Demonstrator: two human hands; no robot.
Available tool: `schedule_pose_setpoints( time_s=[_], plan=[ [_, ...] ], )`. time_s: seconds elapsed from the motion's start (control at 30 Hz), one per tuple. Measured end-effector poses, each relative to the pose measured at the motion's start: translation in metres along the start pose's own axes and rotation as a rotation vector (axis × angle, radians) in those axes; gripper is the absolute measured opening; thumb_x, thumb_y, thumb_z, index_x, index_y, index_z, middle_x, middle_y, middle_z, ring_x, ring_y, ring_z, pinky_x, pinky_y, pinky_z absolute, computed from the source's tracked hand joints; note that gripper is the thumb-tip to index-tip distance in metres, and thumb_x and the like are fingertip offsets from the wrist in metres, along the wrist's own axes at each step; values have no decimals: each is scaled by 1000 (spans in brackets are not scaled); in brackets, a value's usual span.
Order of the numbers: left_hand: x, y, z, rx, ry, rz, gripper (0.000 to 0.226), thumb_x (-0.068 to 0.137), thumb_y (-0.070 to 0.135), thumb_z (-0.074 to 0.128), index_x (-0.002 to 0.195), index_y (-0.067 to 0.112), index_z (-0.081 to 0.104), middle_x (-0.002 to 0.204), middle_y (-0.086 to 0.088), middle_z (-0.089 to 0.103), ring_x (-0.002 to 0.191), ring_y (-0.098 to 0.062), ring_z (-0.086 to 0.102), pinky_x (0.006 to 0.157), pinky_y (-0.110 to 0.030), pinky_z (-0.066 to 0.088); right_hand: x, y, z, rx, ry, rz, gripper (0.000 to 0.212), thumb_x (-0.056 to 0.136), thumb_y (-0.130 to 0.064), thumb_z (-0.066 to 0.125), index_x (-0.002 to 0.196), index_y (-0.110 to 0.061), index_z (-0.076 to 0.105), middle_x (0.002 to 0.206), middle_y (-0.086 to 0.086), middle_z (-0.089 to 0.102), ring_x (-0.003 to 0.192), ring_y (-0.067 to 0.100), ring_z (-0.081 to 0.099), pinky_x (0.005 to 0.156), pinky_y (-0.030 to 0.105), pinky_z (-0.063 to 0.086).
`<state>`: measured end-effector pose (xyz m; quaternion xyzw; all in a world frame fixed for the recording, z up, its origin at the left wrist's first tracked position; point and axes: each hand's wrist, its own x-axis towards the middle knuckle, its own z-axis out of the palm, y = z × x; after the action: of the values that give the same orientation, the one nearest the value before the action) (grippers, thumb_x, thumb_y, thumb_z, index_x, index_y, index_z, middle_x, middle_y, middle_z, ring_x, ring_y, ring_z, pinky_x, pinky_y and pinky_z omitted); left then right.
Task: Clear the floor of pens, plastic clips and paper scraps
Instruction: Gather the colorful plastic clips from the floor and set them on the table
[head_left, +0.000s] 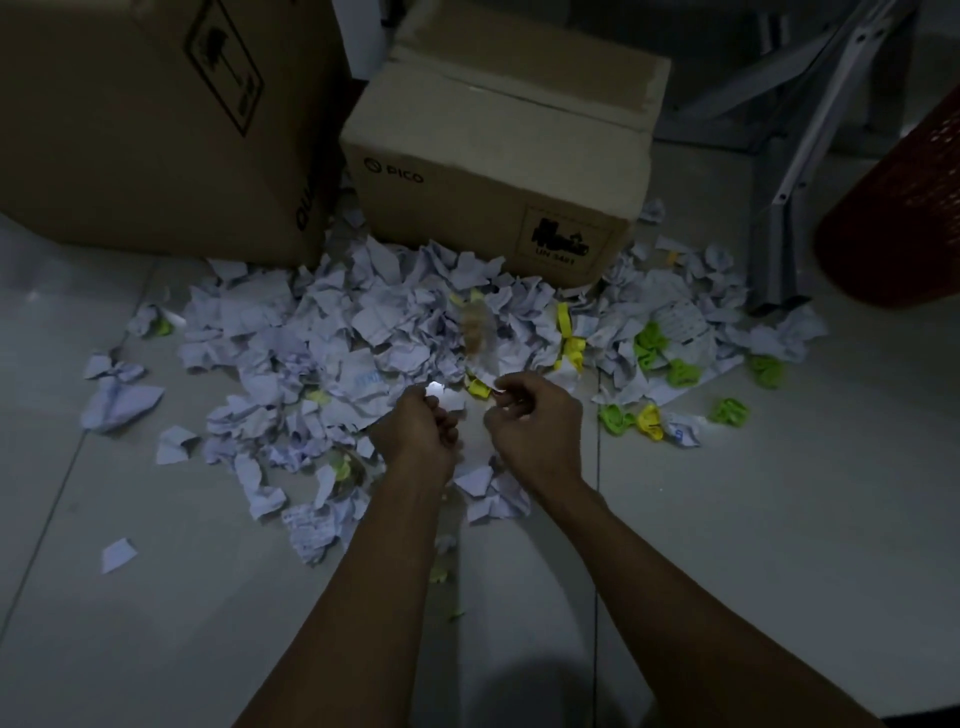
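Smooth grey floor tiles (727, 519) lie dim under a heap of crumpled white paper scraps (322, 332), creased and torn, spread before a taped brown cardboard box (493, 171) and a taller carton (156, 119). Glossy green plastic clips (652, 345) and yellow plastic clips (569, 338) sit among the scraps' right side. Beside a grey metal frame (779, 208) stands a red perforated plastic basket (904, 197). At the heap's near edge, the left hand (415, 434) and right hand (535, 421) curl narrowly, pinching a small white paper piece (441, 395) between them.
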<state>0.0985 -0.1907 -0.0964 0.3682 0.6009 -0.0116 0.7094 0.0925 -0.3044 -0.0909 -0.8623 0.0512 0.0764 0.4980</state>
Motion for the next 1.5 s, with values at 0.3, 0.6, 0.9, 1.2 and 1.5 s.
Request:
schedule_pose_setpoints(
  time_s=[0.3,0.6,0.9,1.2,1.5],
  plan=[
    [-2,-4,-15,741,-84,576,14,84,7,64,75,14,73,79,-14,71,67,-27,65,62,-34,54,32,29,22,-400,19,183,38,72,-42,72,102,-21,63,106,5,61,99,29,61,78,40,53],
    [13,-20,0,1144,-61,837,31,83,25,68,112,13,66,101,-11,69,94,-28,65,80,-37,53,12,43,12,-529,-54,185,28,68,-36,69,85,-16,59,90,5,62,87,27,61,65,31,45],
    [13,-32,19,1154,91,963,26,85,31,66,108,18,68,104,-8,69,96,-28,64,69,-29,43,-5,54,-15,-273,-22,168,33,60,-39,74,87,-21,68,85,1,67,81,20,64,71,36,54],
    [15,-24,1,987,-143,658,23,74,28,77,72,7,68,67,-6,67,65,-23,65,58,-32,52,8,30,-21,286,73,359,29,63,2,84,84,3,62,70,19,67,56,27,64,49,34,54],
    [7,5,-38,421,-333,285,18,79,-4,69,64,-1,59,46,-8,39,40,-17,29,43,-23,24,28,16,-14,688,-51,797,23,77,8,57,61,-7,49,47,7,48,43,20,47,41,22,31]
  ],
)
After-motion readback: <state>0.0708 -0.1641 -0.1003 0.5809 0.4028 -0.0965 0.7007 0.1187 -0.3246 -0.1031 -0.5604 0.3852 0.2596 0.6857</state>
